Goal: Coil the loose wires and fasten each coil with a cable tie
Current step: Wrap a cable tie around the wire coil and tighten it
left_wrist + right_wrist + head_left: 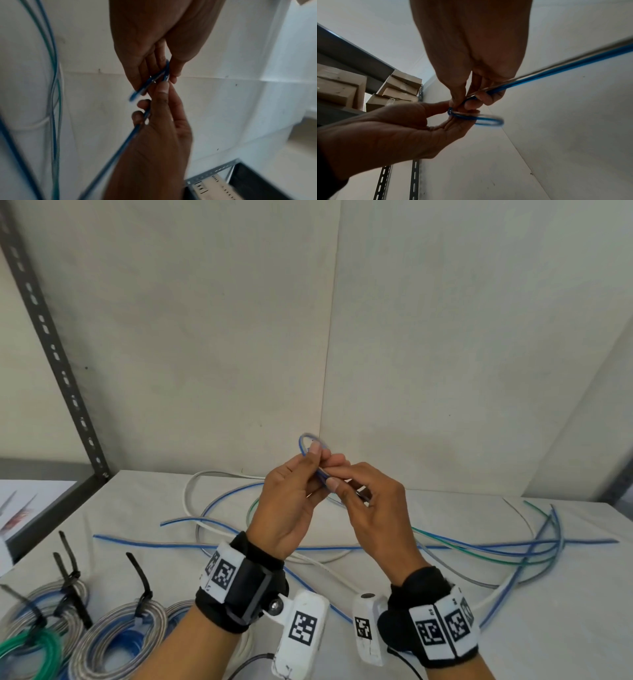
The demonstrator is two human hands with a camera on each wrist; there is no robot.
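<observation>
Head view: pinched wire loop (310, 453) above table (445, 628).

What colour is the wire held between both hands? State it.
Blue with a clear, silvery side: the wire shows best in the right wrist view.

Loose wires (359, 547) across table (445, 645) — coils (116, 635) left

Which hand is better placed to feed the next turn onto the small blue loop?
Probably the right hand: it pinches the blue wire trailing to the table, while the left hand pins the small loop.
</observation>
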